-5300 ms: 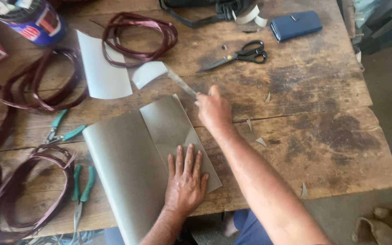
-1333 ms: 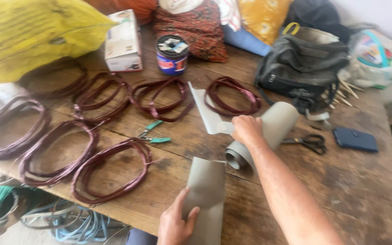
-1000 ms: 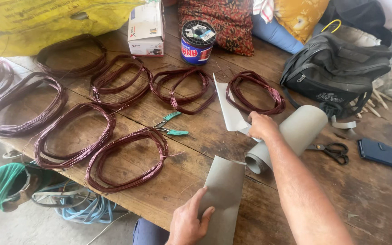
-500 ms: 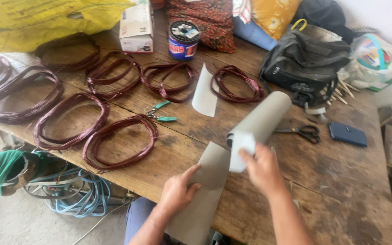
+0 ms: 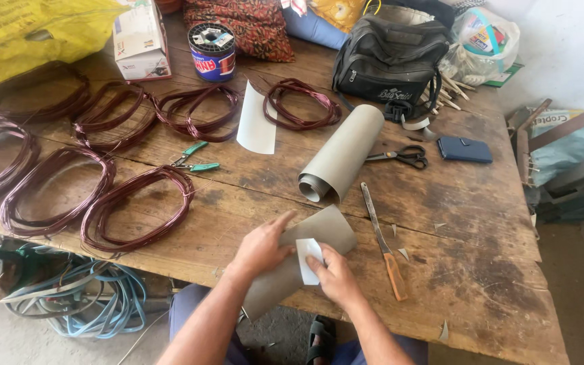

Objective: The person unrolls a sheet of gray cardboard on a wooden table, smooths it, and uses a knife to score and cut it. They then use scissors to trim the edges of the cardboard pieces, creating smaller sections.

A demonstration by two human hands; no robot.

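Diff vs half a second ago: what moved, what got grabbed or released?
The right hand let go of the grey roll, which now lies on the table, and came back to pinch a small white piece against the cut grey sheet. The left hand keeps hold of that sheet. Wire coils, scissors and green pliers are unmoved.

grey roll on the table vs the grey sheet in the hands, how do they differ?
The rolled grey sheet material lies on the wooden table, untouched; the loose grey sheet piece is gripped by the left hand and right hand.
The roll is wound into a tube; the piece is only gently curved and hangs over the table edge.
The piece carries a small white slip; the roll carries nothing.
Both are the same matte grey.
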